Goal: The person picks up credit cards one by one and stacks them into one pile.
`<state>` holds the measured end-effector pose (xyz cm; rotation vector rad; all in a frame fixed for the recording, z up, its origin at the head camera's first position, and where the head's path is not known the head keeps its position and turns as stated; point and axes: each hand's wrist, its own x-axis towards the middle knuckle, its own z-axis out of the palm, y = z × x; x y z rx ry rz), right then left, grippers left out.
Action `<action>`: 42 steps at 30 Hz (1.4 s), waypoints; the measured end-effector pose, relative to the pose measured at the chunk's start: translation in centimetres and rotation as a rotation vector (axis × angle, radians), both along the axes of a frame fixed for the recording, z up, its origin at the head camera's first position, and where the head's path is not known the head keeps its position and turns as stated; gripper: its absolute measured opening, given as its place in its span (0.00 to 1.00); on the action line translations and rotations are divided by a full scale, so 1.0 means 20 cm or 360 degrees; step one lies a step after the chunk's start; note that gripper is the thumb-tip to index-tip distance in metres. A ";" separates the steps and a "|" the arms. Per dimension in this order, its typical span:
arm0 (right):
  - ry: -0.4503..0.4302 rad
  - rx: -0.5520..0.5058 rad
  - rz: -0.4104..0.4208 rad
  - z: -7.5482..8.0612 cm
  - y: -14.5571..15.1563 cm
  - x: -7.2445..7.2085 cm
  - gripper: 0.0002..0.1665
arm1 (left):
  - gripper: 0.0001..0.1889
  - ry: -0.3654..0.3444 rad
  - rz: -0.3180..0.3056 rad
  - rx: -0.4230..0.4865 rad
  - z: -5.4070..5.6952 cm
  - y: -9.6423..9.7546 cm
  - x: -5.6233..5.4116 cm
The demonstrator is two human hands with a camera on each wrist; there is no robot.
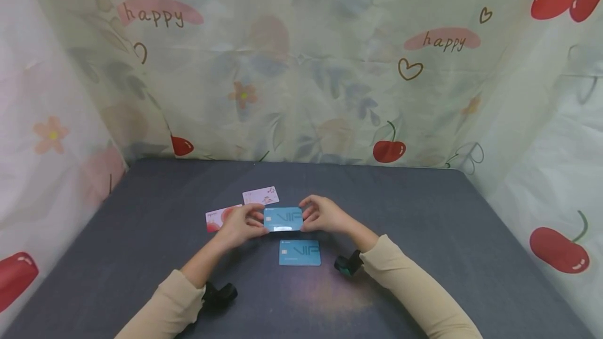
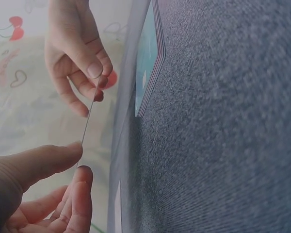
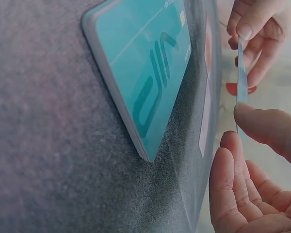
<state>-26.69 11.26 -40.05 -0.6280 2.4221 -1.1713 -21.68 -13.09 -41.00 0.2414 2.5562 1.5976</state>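
Currently we pinch blue rectangular plastic card (image 1: 282, 218), aloft, between left hand (image 1: 242, 227) and right hand (image 1: 326, 215). Pale-pink rectangular card (image 1: 260, 195) lies at eleven o'clock from it, red-and-pink rectangular card (image 1: 215, 219) at nine: two apparently placed. Held card and neat blue card stack (image 1: 300, 253), five o'clock, seem undone.

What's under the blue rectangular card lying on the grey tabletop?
Under the blue rectangular card, thin card edges show, stacked on the grey tabletop; their faces are covered.

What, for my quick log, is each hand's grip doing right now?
Left hand: closed, pinching one end of the raised blue card.
Right hand: closed, pinching that card's opposite end.
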 end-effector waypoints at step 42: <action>0.0036 -0.0020 -0.0028 -0.02 0.08 0.09 0.30 | 0.28 -0.0005 -0.0028 -0.0037 -0.04 0.07 0.04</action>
